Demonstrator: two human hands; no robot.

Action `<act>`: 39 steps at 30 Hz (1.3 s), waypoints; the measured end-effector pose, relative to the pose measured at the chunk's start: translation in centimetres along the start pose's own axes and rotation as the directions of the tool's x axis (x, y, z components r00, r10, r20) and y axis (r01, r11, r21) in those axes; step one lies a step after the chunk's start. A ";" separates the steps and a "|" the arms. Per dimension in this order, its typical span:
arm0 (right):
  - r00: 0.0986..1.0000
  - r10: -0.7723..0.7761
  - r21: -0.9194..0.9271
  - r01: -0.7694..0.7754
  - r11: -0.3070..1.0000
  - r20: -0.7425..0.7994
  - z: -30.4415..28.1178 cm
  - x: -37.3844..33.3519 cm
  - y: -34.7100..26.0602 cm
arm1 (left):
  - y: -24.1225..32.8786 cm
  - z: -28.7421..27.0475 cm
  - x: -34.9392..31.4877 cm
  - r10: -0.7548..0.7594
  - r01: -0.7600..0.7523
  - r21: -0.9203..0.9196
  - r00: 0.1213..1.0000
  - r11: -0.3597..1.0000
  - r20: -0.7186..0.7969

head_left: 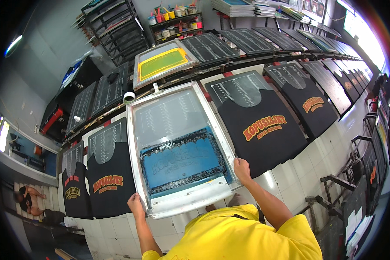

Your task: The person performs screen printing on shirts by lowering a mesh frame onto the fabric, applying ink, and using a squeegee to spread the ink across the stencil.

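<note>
A screen printing frame (212, 143) with a pale metal rim lies over a platen in front of me. Its mesh carries a blue stencil (182, 162) edged in black. My left hand (136, 205) is closed on the near left corner of the rim. Farther up the right rim, my right hand (242, 169) grips the frame's side. A black shirt (264, 149) with orange-and-yellow lettering is stretched on the platen to the right. Another printed black shirt (110, 197) lies on the left platen. Whatever is under the blue stencil is hidden.
A second frame (194, 60) with a yellow-green stencil rests on the far row. A roll of tape (129, 97) sits beyond my frame. Bare platens (208, 47) and shirts run off to the right. Shelves (177, 37) hold ink tubs. A person (30, 201) is at the far left.
</note>
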State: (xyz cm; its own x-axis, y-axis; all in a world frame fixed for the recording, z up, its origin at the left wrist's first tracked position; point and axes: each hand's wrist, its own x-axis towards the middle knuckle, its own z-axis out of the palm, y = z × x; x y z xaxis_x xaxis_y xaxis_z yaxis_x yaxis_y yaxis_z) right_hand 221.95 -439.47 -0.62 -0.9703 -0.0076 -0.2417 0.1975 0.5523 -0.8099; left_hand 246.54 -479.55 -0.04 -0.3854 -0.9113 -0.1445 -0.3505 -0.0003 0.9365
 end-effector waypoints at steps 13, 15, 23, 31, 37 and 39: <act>0.979 -0.197 0.066 0.201 0.977 -0.055 -15.6 6.0 7.1 | 2.8 10.3 -15.4 0.105 -0.102 0.044 0.992 0.994 -0.066; 0.973 -0.210 0.059 0.217 0.974 -0.096 -20.4 8.0 9.2 | 3.7 14.9 -19.3 0.082 -0.081 0.010 0.996 0.997 -0.042; 0.971 -0.123 0.019 0.129 0.991 -0.205 -34.3 13.9 15.8 | 4.2 28.7 -28.2 0.068 -0.057 -0.092 0.990 0.994 0.122; 0.974 -0.136 0.019 0.142 0.990 -0.179 -36.4 19.8 17.8 | 5.0 34.8 -28.0 0.131 -0.133 0.018 0.986 0.991 0.100; 0.986 -0.134 0.002 0.135 0.991 -0.097 -35.4 22.2 17.8 | 5.2 35.8 -25.9 0.155 -0.162 0.114 0.985 0.980 0.071; 0.987 -0.137 0.001 0.138 0.990 -0.087 -35.2 22.6 17.7 | 5.3 36.0 -25.4 0.153 -0.161 0.127 0.986 0.979 0.067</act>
State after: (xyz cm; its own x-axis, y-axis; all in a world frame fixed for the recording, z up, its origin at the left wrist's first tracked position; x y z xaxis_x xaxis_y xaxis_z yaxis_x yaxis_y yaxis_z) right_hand 198.66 -400.52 -1.65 -0.9967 -0.0106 -0.0808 0.0620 0.5449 -0.8362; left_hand 223.79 -441.56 -2.92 -0.4908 -0.8710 -0.0201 -0.3891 0.1985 0.8995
